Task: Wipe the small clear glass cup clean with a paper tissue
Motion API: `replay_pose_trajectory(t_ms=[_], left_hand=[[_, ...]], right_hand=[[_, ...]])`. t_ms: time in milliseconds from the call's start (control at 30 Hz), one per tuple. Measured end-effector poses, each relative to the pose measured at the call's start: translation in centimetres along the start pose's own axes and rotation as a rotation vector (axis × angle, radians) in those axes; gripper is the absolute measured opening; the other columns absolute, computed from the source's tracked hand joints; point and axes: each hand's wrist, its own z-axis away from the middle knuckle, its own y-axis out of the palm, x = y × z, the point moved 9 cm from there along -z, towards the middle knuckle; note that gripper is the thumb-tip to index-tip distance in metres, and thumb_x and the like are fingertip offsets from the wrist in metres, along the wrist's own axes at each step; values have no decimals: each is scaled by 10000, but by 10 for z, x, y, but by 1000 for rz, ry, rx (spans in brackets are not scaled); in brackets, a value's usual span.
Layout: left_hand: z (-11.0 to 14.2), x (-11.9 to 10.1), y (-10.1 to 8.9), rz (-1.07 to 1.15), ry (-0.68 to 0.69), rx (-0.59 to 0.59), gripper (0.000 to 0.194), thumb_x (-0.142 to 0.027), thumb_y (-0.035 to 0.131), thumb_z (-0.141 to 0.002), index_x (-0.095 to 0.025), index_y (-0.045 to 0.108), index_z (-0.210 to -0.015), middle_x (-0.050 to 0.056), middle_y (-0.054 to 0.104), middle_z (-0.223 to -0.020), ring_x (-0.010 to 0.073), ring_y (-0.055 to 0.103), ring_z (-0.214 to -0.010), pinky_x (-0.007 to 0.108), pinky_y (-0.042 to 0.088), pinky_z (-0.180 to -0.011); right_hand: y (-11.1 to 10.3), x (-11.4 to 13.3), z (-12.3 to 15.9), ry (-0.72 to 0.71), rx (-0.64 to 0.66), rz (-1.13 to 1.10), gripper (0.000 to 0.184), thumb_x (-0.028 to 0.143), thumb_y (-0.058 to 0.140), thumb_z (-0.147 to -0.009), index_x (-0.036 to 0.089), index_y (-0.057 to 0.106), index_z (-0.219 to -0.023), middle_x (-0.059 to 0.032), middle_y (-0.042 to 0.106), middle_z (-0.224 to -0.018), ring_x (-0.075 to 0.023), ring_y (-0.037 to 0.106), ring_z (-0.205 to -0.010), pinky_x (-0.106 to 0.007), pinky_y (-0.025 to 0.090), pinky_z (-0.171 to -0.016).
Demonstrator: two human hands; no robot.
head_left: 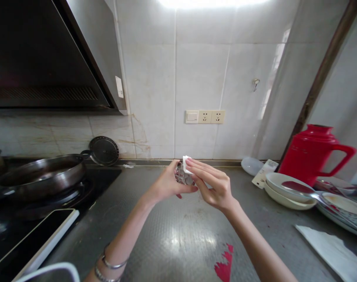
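Note:
Above the middle of the metal counter, my left hand (167, 181) is closed around a clear faceted glass (182, 174), which looks tipped on its side. My right hand (211, 183) pinches a small white pad (186, 164) and presses it against the glass at its right side. Whether the pad is a folded tissue or a sponge, I cannot tell. The fingers of both hands hide much of the glass.
To the left are a steel pan (49, 174) on the stove and a phone-like device (34, 243). A red thermos (309, 156), stacked bowls (290, 192), plates (343, 211) and a white tissue (332, 248) lie to the right. A red scrap (224, 268) lies in front.

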Motion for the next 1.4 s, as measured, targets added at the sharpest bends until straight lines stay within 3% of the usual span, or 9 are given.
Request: replay_pose_trajectory(t_ms=[300, 567, 733, 933, 1033, 1167, 1233, 1400], left_hand=[[-2, -2, 3, 29, 10, -20, 580, -278, 750, -607, -194, 475, -1111, 49, 601, -956, 177, 609, -768, 190, 502, -430], [-14, 9, -11, 31, 138, -152, 361, -198, 726, -589, -178, 475, -848, -6, 584, -777, 117, 576, -666, 182, 470, -510], [-12, 10, 0, 59, 72, -61, 466, -251, 757, -576, -187, 446, -918, -14, 574, -773, 110, 570, -567, 181, 447, -404], [-7, 7, -1, 44, -17, -83, 531, -297, 770, -576, -174, 482, -1005, 21, 598, -845, 166, 611, -709, 184, 475, -400], [-7, 8, -4, 37, -31, -93, 573, -341, 791, -567, -173, 483, -1020, 25, 607, -844, 160, 606, -710, 184, 476, -417], [-3, 2, -3, 50, -45, -70, 596, -340, 806, -563, -172, 472, -1027, 24, 596, -835, 143, 595, -688, 179, 473, -426], [0, -1, -2, 61, -54, -58, 584, -353, 796, -579, -170, 469, -1026, 11, 588, -798, 124, 584, -631, 185, 469, -423], [1, -2, -4, 93, -75, -68, 597, -370, 792, -583, -166, 454, -1030, -22, 574, -732, 104, 572, -536, 202, 467, -420]], right_hand=[[2, 10, 1, -101, -18, 22, 424, 29, 507, -804, 173, 596, -1193, -104, 663, -1154, -255, 584, -1141, -449, 540, -940], [22, 27, 1, -181, 122, 36, 373, 38, 495, -820, 164, 606, -1153, -77, 709, -1058, -203, 617, -1097, -378, 522, -973], [18, 23, 5, -236, 124, 68, 357, 48, 489, -836, 174, 595, -1153, -84, 697, -1090, -210, 607, -1111, -420, 485, -1009], [8, 4, 3, -172, 119, 152, 386, 15, 461, -838, 182, 585, -1164, -97, 659, -1167, -225, 571, -1159, -473, 428, -1048], [1, -5, 1, -90, 56, 138, 384, 34, 471, -854, 205, 586, -1177, -88, 665, -1157, -223, 602, -1119, -472, 456, -1025], [-20, -18, 2, 44, -187, 177, 396, 44, 500, -860, 245, 599, -1187, -57, 690, -1107, -220, 650, -1039, -462, 492, -994], [-25, -18, 4, 50, -241, 201, 405, 47, 518, -854, 245, 602, -1196, -56, 677, -1137, -229, 643, -1052, -443, 505, -985], [-7, -10, 1, -38, -29, 108, 468, 24, 501, -852, 232, 544, -1270, -78, 633, -1213, -228, 582, -1148, -417, 522, -958]])
